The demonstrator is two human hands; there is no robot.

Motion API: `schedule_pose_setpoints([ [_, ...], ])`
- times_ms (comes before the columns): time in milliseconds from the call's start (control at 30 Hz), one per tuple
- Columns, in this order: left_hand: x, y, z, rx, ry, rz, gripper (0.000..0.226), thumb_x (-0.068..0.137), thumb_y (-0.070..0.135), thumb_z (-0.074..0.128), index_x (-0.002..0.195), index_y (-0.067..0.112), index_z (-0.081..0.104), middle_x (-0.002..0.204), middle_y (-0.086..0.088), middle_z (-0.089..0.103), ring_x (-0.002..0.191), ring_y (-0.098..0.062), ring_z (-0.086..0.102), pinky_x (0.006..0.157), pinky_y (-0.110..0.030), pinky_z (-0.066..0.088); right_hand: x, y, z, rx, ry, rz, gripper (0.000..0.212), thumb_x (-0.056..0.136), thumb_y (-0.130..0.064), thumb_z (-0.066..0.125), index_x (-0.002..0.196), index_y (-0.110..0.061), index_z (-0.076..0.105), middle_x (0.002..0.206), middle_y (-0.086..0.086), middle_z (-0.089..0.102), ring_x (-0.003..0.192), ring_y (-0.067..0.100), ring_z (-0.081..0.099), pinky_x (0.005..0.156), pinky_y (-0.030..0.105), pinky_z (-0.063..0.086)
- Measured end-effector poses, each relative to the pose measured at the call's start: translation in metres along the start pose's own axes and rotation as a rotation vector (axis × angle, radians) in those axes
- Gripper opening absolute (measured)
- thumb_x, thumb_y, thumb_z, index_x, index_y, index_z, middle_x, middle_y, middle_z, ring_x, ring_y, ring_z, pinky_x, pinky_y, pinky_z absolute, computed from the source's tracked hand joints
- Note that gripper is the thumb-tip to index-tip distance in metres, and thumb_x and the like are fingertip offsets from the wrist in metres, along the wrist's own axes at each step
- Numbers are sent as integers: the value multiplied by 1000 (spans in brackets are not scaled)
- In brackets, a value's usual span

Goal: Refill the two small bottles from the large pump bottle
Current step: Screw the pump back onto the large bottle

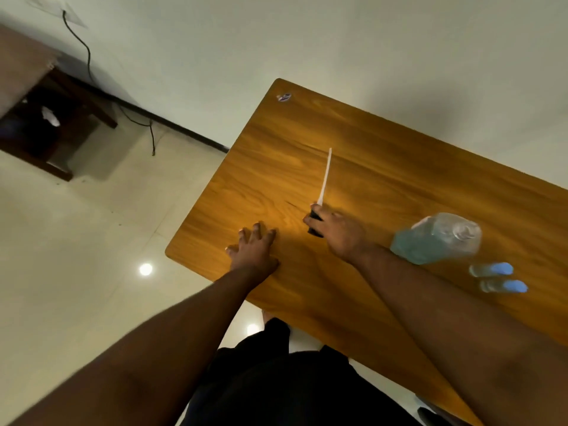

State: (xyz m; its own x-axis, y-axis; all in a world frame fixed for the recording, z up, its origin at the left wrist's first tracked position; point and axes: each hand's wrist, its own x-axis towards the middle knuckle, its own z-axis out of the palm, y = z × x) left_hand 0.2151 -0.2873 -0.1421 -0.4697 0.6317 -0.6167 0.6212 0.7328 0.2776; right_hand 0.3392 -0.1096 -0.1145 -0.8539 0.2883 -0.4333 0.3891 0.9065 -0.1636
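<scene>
- The pump (316,223), a black head with a white dip tube (325,176), is gripped in the right hand (336,233); the tube is pointed away from the person, over the surface (384,155).
- The left hand (253,249) is laid flat on the surface near its left edge, fingers spread and straight, with nothing held.
- The large bottle (436,238) is stood on the surface just right of the right wrist; its neck is uncapped and blue liquid is seen in its lower part.
- The two small bottles (498,278), clear with blue caps, are laid side by side on the surface near the large bottle, toward the right edge of the view; both are blurred.
- A small sticker (283,97) is seen at the far corner of the surface.
- A dark wooden stand (58,124) and a cable (89,56) are seen on the floor (76,256) at the left.
</scene>
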Motion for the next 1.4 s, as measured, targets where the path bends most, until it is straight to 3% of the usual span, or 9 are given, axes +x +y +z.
schedule_pose_setpoints([
  [133, 12, -13, -2, 89, -136, 37, 100, 80, 62, 64, 153, 39, -1, 163, -3, -18, 148, -41, -14, 108, -77, 10, 25, -1, 5, -243, -109, -124, 56, 95, -10, 47, 143, -33, 27, 160, 2, 2, 128, 36, 41, 92, 44, 46],
  [267, 13, -17, 2, 139, -169, 52, 109, 78, 63, 66, 152, 39, -10, 161, -3, -25, 147, -41, -18, 108, -77, 12, 37, 2, 3, -335, -118, -178, 40, 92, -12, 52, 130, -21, 40, 149, 13, 27, 116, 36, 48, 86, 43, 50],
  [367, 15, -15, -1, 55, -119, 49, 98, 82, 59, 65, 153, 37, 2, 163, -3, -15, 149, -40, -10, 110, -71, 17, 34, -4, -8, -387, -44, -243, 17, 95, -10, 45, 112, -10, 47, 130, 17, 41, 96, 35, 56, 70, 42, 49],
  [633, 23, 53, -29, -175, 92, 281, 78, 84, 54, 66, 150, 32, 29, 161, -4, 21, 145, -32, 22, 111, -51, 34, -50, 12, -143, -174, 630, -139, 16, 93, -8, 53, 108, -7, 60, 109, 14, 57, 74, 33, 63, 58, 38, 55],
  [833, 15, 162, -44, -333, 121, 577, 78, 80, 51, 72, 147, 31, 38, 157, -2, 31, 144, -24, 27, 114, -47, 33, -179, 51, -258, 160, 926, 80, 20, 82, -18, 69, 101, -11, 70, 94, 5, 68, 79, 16, 61, 73, 37, 54],
  [933, 5, 206, -45, -384, 107, 684, 79, 77, 53, 76, 145, 32, 41, 155, 1, 35, 142, -20, 32, 114, -42, 35, -234, 62, -288, 366, 989, 104, 23, 81, -23, 74, 104, -26, 70, 92, -3, 70, 67, 3, 65, 61, 21, 57],
  [1067, -6, 243, -39, -401, 87, 785, 80, 74, 50, 79, 144, 29, 45, 152, 2, 41, 139, -16, 37, 111, -33, 36, -276, 73, -288, 538, 1015, 127, 24, 77, -21, 78, 100, -23, 69, 88, -4, 71, 53, 10, 67, 44, 23, 54],
  [1233, -8, 262, -30, -375, 89, 765, 78, 72, 45, 82, 141, 31, 48, 149, 5, 44, 138, -16, 37, 113, -41, 37, -285, 82, -255, 648, 998, 134, 28, 77, -20, 78, 103, -15, 70, 90, -5, 70, 53, 10, 67, 45, 22, 54],
  [1400, -10, 269, -19, -392, 132, 742, 67, 72, 33, 83, 133, 23, 57, 137, 6, 56, 122, -5, 47, 102, -29, 43, -275, 89, -217, 769, 989, 130, 29, 78, -18, 77, 107, -15, 69, 89, -3, 70, 53, 12, 67, 48, 23, 56],
])
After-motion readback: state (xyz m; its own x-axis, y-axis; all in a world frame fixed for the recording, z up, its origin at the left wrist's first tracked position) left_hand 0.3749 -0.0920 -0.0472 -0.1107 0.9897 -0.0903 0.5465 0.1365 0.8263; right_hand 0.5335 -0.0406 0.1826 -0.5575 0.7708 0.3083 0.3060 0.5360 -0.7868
